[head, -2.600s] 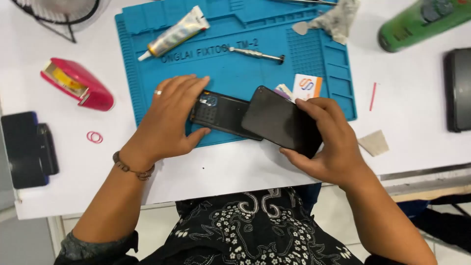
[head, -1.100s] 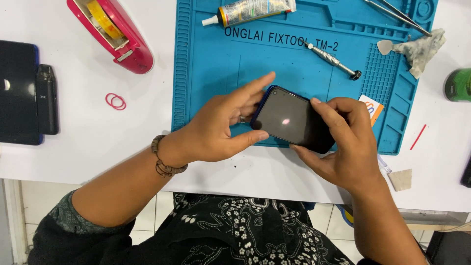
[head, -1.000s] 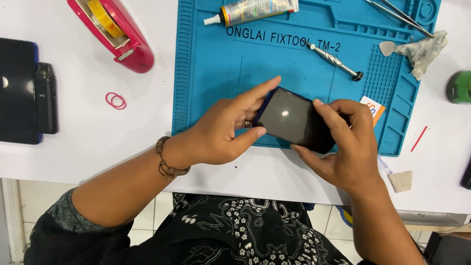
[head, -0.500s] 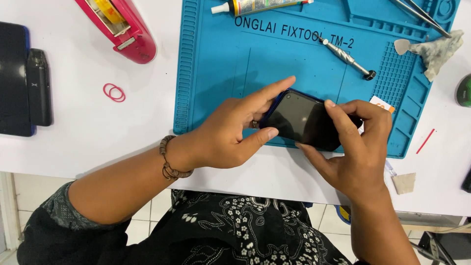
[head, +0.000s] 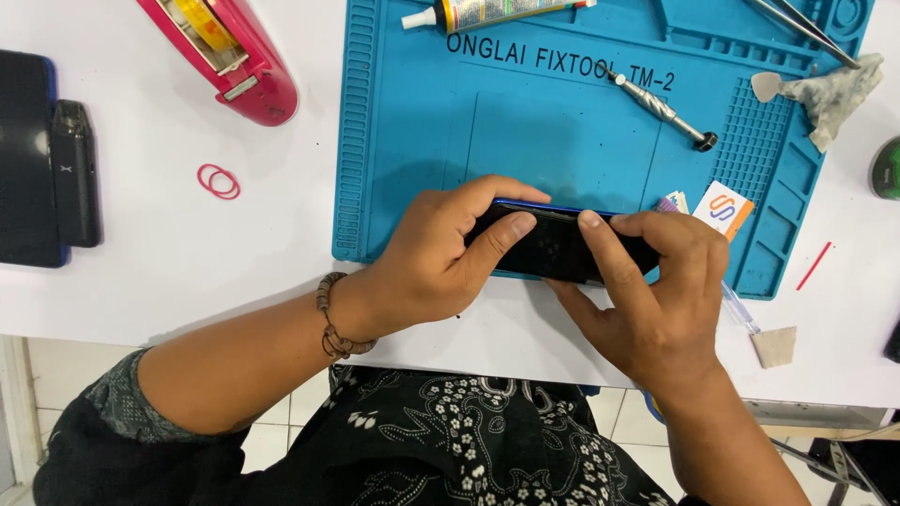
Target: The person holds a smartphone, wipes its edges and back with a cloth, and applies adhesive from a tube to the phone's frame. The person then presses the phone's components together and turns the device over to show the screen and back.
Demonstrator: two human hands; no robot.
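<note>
Head view: both hands clamp a dark rectangular phone with a blue rim (head: 561, 245) over the near edge of the blue silicone work mat (head: 562, 122) — left hand (head: 427, 262) and right hand (head: 656, 290) curl their fingers onto its glass, apparently pressing it down while steadying it.

Both the left hand (head: 427, 262) and the right hand (head: 656, 290) meet palm-down, fingers (head: 609, 258) curled and pinching.

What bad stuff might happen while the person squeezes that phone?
1. The phone sits at the near edge of the blue mat, pinched between the left hand and right hand; a slip might drop it.
2. Hard thumb pressure might crack its dark screen.
</note>
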